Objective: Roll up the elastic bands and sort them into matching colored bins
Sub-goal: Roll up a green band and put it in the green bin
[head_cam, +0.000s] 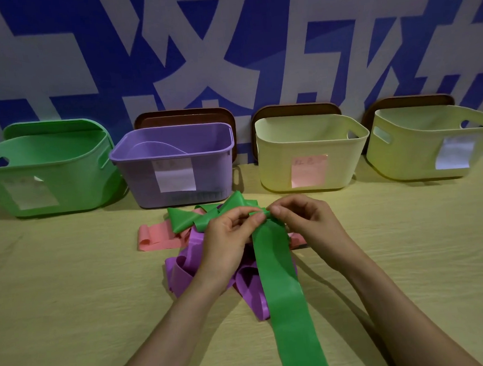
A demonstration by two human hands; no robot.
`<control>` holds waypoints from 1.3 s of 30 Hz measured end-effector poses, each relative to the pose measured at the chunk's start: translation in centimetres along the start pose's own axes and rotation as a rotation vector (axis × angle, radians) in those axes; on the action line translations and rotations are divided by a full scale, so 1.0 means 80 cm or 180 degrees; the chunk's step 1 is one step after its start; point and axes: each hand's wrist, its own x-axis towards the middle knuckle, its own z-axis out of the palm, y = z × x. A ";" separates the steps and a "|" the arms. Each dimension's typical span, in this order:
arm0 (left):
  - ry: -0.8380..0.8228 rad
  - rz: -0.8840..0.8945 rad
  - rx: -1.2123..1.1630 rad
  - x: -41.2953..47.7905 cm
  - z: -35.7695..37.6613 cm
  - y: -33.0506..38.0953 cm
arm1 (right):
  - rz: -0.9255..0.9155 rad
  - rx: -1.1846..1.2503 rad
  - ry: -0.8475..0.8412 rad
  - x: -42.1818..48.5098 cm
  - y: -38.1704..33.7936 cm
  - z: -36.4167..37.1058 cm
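Blue wall [54,58] with big pale shapes fills the back of the room, and in front of it a light wood table [71,294] carries a row of four bins. From the left stand a green bin [71,180], a purple bin [140,181], a pale yellow bin with a pink label [276,169] and a second pale yellow bin with a white label [398,160]. A lid leans upright behind each one, green behind the green bin and brown behind the others.

The person at the table has both hands raised over a loose heap of bands just in front of the purple bin. The left hand [228,241] and the right hand [304,221] meet fingertip to fingertip, each pinching the green band [285,294] at the same narrow, gathered spot. From there the band runs flat and wide toward the person and off the bottom edge, while its other part lies in folds beyond the hands.

A pink band [158,237] lies flat under those folds, to the left. A purple band [183,272] sits crumpled beneath the left wrist and the green strip.
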 end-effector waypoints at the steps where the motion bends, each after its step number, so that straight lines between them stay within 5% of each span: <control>1: 0.0038 0.0119 0.0181 0.000 0.000 -0.001 | 0.0010 -0.0057 0.0004 0.000 0.000 0.000; 5: 0.0110 0.0188 0.0249 -0.002 0.002 -0.004 | -0.0054 -0.0127 0.0063 0.000 0.000 0.000; 12: -0.0336 -0.0850 -0.0685 -0.001 0.004 0.002 | -0.0123 0.0196 0.0208 0.001 -0.003 -0.002; 39: 0.0041 -0.0314 -0.0341 -0.001 0.005 -0.005 | 0.0150 -0.0011 0.0095 -0.001 -0.001 0.002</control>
